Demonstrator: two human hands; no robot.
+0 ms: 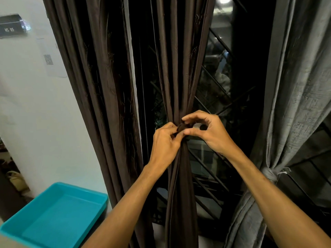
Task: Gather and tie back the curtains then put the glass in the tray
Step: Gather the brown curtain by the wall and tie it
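Note:
A dark brown curtain hangs in the middle, bunched into a narrow waist with a knot of brown fabric. My left hand pinches the knot from the left. From the right, my right hand holds it with thumb and forefinger. Another brown curtain panel hangs loose to the left. On the right, a grey curtain is tied back with a grey band. An empty turquoise tray sits at the lower left. No glass is in view.
A dark window with a diagonal metal grille lies behind the curtains. A white wall with a paper sheet and a dark sign stands to the left. A doorway with bags on the floor shows at the far left.

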